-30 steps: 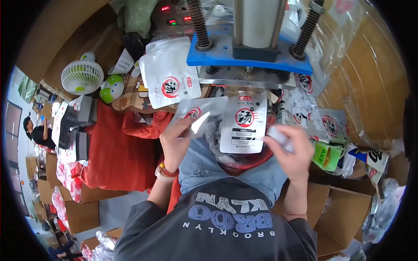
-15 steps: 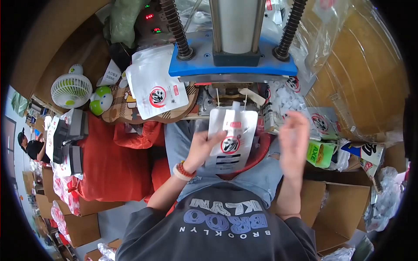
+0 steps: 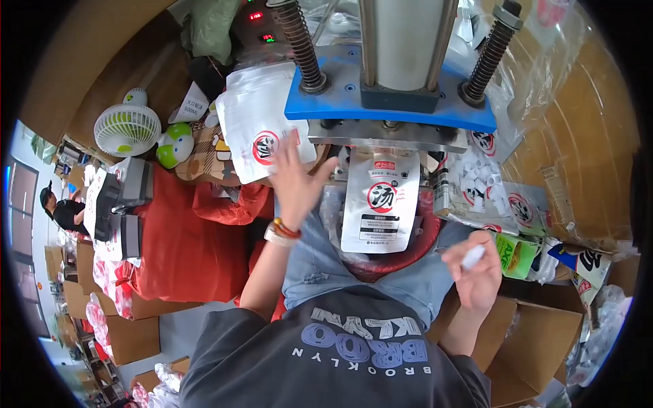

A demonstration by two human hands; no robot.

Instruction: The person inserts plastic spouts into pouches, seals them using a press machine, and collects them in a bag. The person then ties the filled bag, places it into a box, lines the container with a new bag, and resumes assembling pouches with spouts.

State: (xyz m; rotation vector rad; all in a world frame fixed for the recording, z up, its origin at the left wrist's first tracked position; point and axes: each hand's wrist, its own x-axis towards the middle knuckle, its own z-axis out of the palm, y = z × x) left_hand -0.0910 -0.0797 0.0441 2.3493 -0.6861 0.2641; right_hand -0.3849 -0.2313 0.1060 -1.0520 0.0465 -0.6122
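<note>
A silver-white pouch (image 3: 381,212) with a red ring and black print hangs at the blue-plated press (image 3: 391,102), its top edge under the metal bar (image 3: 391,134). Nothing holds it now. My left hand (image 3: 296,182) is open, fingers spread, reaching over the lower edge of a stack of like pouches (image 3: 248,95). In my right hand (image 3: 478,275), held low at the right, a small white plastic spout (image 3: 473,256) is pinched between thumb and fingers. Many similar white spouts (image 3: 479,178) lie in a heap right of the press.
A red basin (image 3: 427,231) sits between my knees under the pouch. To the left are a small fan (image 3: 127,129) and a red-covered pile (image 3: 183,251). Cardboard boxes (image 3: 537,333) stand at the lower right. Another person (image 3: 64,212) is far off at the left.
My left hand has let go of the pouch and moved left to the stack. The pouch's top is now at the press. My right hand has dropped lower with a spout showing.
</note>
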